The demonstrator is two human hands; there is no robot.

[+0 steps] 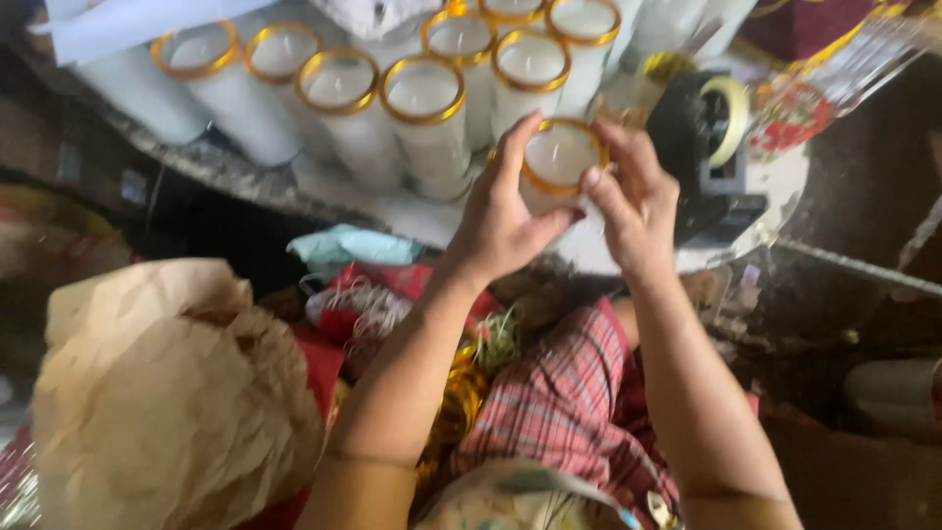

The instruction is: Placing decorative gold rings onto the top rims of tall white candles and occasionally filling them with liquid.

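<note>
Head view: the left hand (pixel 500 221) and right hand (pixel 633 196) both hold one white candle (pixel 559 157) with a gold rim — just above the middle of the frame. More candles (pixel 392 108) stand upper left — a black tape holder (pixel 702 157) sits right beside the hands.

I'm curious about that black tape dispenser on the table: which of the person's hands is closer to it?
The right hand. It is just left of the tape dispenser, fingers on the gold-rimmed candle. The left hand grips the candle's far side, farther from it.

White candle (pixel 557 157) with gold rim, held between left hand (pixel 502 224) and right hand (pixel 636 201). Matching candles (pixel 424 123) stand grouped behind on round tabletop (pixel 785 182). Black tape dispenser (pixel 708 147) just right of the hands.
</note>
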